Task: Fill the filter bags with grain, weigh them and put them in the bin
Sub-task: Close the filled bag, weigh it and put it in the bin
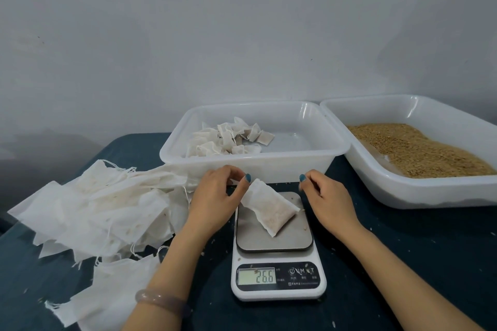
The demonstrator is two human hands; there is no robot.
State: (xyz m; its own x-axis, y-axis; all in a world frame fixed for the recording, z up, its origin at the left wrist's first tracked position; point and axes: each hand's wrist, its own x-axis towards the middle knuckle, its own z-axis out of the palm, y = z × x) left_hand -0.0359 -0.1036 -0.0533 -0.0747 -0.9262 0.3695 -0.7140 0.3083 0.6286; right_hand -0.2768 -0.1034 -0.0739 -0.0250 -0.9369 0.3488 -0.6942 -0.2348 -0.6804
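- A pale bracelet [158, 299] sits on the left wrist, nearest of all, above the dark counter [390, 263].
- Empty bags [107, 204] lie in a loose heap on the left of the counter, with their strings trailing.
- The scale [278, 281] stands at centre, and its near display reads 26.6.
- The bag [271, 209], filled with grain, lies slantwise on the scale's plate. Its far end rises past the plate's far left corner.
- The left hand [215, 196] is just left of the plate, and its grip is pinched on the bag's raised far end.
- The right hand [328, 199] is just right of the plate, with its fingers curled and clear of the bag. I cannot tell whether its grip holds anything.
- The bin [269, 166] stands just beyond the hands, with filled bags [226, 140] piled in its left half.
- The tray [416, 193] on the far right touches the bin's rim and holds loose grain [419, 150].
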